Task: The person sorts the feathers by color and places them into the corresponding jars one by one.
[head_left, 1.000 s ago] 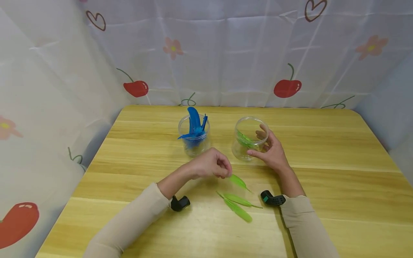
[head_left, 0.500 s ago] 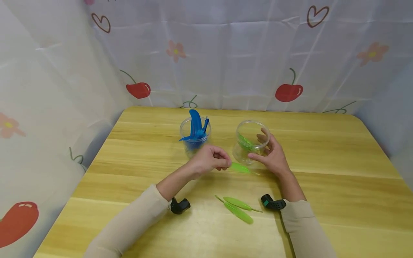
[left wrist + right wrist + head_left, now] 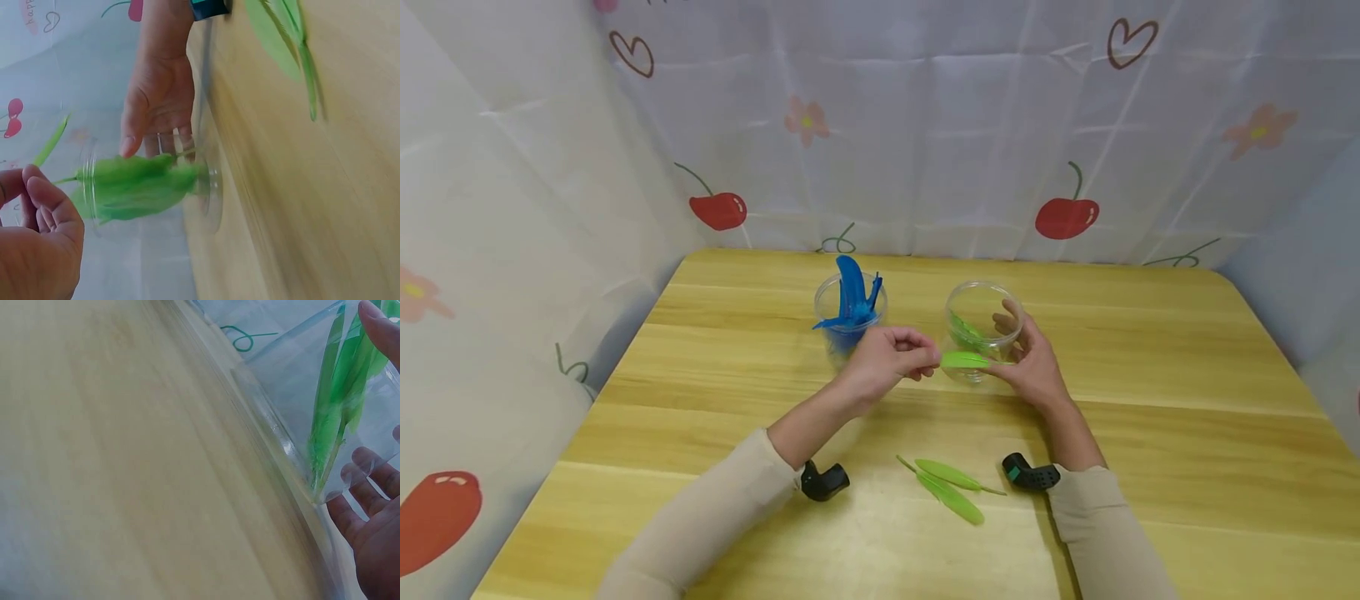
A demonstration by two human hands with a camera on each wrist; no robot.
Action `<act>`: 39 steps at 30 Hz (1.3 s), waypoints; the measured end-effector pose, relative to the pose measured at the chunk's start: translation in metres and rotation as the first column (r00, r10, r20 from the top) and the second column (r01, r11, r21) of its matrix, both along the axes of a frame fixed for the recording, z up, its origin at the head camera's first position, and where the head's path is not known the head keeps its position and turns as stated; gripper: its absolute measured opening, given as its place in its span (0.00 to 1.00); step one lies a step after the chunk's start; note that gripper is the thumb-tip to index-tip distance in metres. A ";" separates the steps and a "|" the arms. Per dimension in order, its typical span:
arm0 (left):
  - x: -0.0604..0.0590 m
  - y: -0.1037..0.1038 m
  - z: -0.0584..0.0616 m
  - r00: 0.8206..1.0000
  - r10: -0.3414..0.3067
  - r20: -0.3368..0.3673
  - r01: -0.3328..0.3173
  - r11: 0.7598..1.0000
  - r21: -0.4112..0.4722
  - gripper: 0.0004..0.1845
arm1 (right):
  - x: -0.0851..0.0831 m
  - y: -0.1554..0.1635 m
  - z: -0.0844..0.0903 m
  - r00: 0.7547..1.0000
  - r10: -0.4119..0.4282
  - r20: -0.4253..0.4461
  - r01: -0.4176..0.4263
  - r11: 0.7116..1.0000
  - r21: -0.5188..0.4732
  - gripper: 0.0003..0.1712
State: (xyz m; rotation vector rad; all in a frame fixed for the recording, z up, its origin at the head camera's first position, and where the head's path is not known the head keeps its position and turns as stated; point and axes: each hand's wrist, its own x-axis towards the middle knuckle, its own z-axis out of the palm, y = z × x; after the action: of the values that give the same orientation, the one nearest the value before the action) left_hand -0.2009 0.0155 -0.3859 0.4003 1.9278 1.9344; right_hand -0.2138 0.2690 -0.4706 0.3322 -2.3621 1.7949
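Staged recording booth: white cherry-and-flower printed cloth (image 3: 925, 125) enclosing light wooden table (image 3: 1150, 433), black wrist-worn cameras (image 3: 823, 481) showing.

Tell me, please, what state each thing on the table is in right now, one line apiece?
Left hand: pinches a green feather, lifted off the table.
Held feather: level, in front of the right jar.
Right hand: fingers curled round the right jar.
Right jar: upright, lidless, green feathers inside.
Left jar: upright, lidless, blue feathers sticking out.
Two loose feathers: flat on the table, overlapping.
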 end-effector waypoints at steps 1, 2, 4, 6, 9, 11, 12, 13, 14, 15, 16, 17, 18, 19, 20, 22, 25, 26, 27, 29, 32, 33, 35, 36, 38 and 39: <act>0.000 0.002 0.001 1.000 0.015 0.010 -0.015 1.000 0.015 0.05 | 0.000 0.000 0.000 1.000 -0.001 0.002 0.001 1.000 -0.001 0.56; 0.000 0.004 0.002 0.999 0.029 0.021 -0.029 0.999 0.029 0.05 | 0.000 0.001 0.000 1.000 -0.001 0.006 0.001 1.000 -0.007 0.56; -0.001 0.007 0.004 0.997 0.056 0.047 -0.059 0.996 0.062 0.05 | 0.000 0.001 -0.001 1.000 -0.005 0.017 0.006 1.000 -0.011 0.56; -0.001 0.010 0.007 0.995 0.081 0.066 -0.087 0.992 0.095 0.05 | -0.001 0.001 0.000 1.000 -0.002 0.025 0.002 1.000 -0.017 0.56; -0.002 0.014 0.010 0.990 0.117 0.072 -0.126 0.982 0.138 0.04 | 0.000 0.000 0.004 0.999 -0.002 0.035 0.002 1.000 -0.006 0.56; -0.002 0.016 0.012 0.988 0.138 0.072 -0.148 0.975 0.163 0.04 | 0.004 -0.004 0.014 0.999 0.000 0.034 0.000 1.000 0.005 0.55; -0.002 0.017 0.013 0.986 0.148 0.074 -0.159 0.972 0.174 0.04 | 0.006 -0.005 0.018 0.999 0.000 0.032 0.000 1.000 0.012 0.55; -0.003 0.018 0.014 0.985 0.157 0.078 -0.169 0.969 0.183 0.05 | 0.008 -0.007 0.023 1.000 -0.001 0.031 0.000 1.000 0.018 0.54; -0.003 0.019 0.015 0.983 0.164 0.084 -0.178 0.966 0.189 0.05 | 0.010 -0.008 0.027 1.000 -0.001 0.028 0.000 1.000 0.023 0.54; -0.003 0.020 0.015 0.981 0.171 0.093 -0.186 0.963 0.195 0.05 | 0.013 -0.009 0.031 1.000 -0.001 0.026 0.000 1.000 0.026 0.53; -0.004 0.021 0.015 0.979 0.178 0.101 -0.195 0.960 0.199 0.05 | 0.015 -0.011 0.034 1.000 -0.001 0.024 0.001 1.000 0.030 0.53; -0.004 0.022 0.016 0.977 0.186 0.108 -0.204 0.958 0.199 0.06 | 0.015 -0.011 0.034 1.000 -0.003 0.026 0.003 0.999 0.032 0.53; -0.005 0.023 0.016 0.975 0.192 0.115 -0.212 0.957 0.198 0.06 | 0.014 -0.010 0.032 1.000 -0.004 0.028 0.003 1.000 0.030 0.53; -0.006 0.024 0.016 0.973 0.198 0.121 -0.219 0.956 0.197 0.07 | 0.012 -0.009 0.028 1.000 -0.003 0.026 0.003 1.000 0.026 0.54; -0.007 0.025 0.016 0.971 0.202 0.126 -0.224 0.955 0.195 0.07 | 0.013 -0.009 0.028 1.000 -0.005 0.027 0.005 1.000 0.028 0.54; -0.008 0.027 0.017 0.968 0.211 0.133 -0.234 0.953 0.190 0.08 | 0.013 -0.009 0.027 1.000 -0.003 0.029 0.002 1.000 0.021 0.54; -0.011 0.028 0.017 0.965 0.223 0.140 -0.247 0.950 0.188 0.08 | 0.008 -0.005 0.017 0.999 -0.004 0.034 0.004 1.000 0.017 0.56; -0.011 0.029 0.017 0.964 0.227 0.141 -0.251 0.950 0.188 0.08 | 0.007 -0.005 0.017 0.999 -0.006 0.040 0.005 1.000 0.017 0.55; -0.012 0.029 0.017 0.962 0.233 0.141 -0.257 0.948 0.188 0.08 | 0.004 -0.003 0.011 0.999 -0.004 0.041 0.004 1.000 0.012 0.56; -0.014 0.029 0.016 0.959 0.242 0.145 -0.267 0.945 0.187 0.08 | 0.000 0.000 0.003 0.999 -0.007 0.048 0.006 1.000 0.013 0.57; -0.016 0.029 0.016 0.956 0.252 0.148 -0.277 0.943 0.184 0.08 | 0.001 -0.001 0.006 0.999 -0.002 0.053 0.001 1.000 0.017 0.57; -0.017 0.029 0.016 0.956 0.254 0.149 -0.279 0.943 0.182 0.08 | 0.002 -0.002 0.009 0.999 0.000 0.055 -0.001 1.000 0.019 0.56; -0.018 0.030 0.016 0.956 0.252 0.149 -0.277 0.944 0.180 0.09 | 0.007 -0.005 0.018 0.998 0.006 0.056 -0.007 1.000 0.021 0.56; -0.018 0.030 0.016 0.957 0.251 0.147 -0.275 0.945 0.179 0.09 | 0.009 -0.006 0.022 0.998 0.007 0.056 -0.008 1.000 0.023 0.55; -0.020 0.030 0.015 0.958 0.248 0.142 -0.271 0.946 0.180 0.09 | 0.014 -0.008 0.030 0.998 0.005 0.061 -0.006 1.000 0.028 0.54; -0.020 0.031 0.015 0.959 0.246 0.139 -0.269 0.947 0.179 0.09 | 0.016 -0.009 0.033 0.998 0.003 0.063 -0.005 1.000 0.031 0.54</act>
State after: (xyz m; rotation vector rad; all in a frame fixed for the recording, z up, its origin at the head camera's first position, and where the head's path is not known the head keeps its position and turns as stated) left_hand -0.2211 0.0463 -0.3708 0.0872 1.7961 2.2709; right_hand -0.1978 0.2597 -0.4373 0.2892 -2.4349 1.7980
